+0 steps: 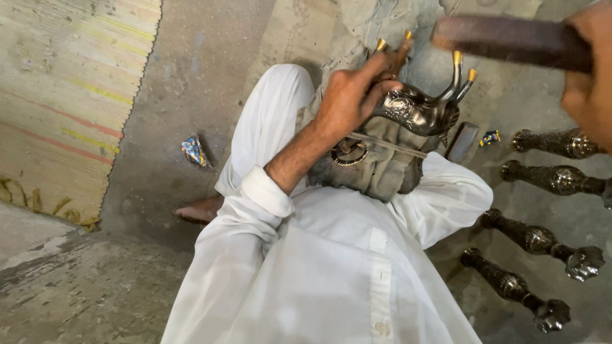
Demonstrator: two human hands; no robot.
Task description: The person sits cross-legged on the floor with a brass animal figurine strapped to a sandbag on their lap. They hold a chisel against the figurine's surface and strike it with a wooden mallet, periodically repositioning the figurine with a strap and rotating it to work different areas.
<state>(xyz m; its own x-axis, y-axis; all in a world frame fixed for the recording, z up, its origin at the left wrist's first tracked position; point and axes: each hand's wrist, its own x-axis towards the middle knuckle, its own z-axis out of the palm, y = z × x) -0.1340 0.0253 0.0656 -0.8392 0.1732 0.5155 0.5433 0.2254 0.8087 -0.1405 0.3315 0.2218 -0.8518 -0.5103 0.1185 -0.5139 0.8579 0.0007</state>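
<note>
I sit cross-legged on the floor in white clothes. My left hand [347, 95] grips a dark engraved metal piece [417, 111] with several brass-tipped prongs, pressed onto a grey padded block [382, 169] in my lap. My right hand [590, 73] is raised at the top right and is closed around the dark wooden handle of a tool [510, 39], which is blurred above the metal piece. The tool's head is out of view.
Several dark ornate metal stands [551, 179] lie in a row on the concrete floor at the right. A flat dark bar [462, 141] and a small wrapper [489, 137] lie beside them. Another wrapper [194, 151] and a woven mat [64, 95] lie at the left.
</note>
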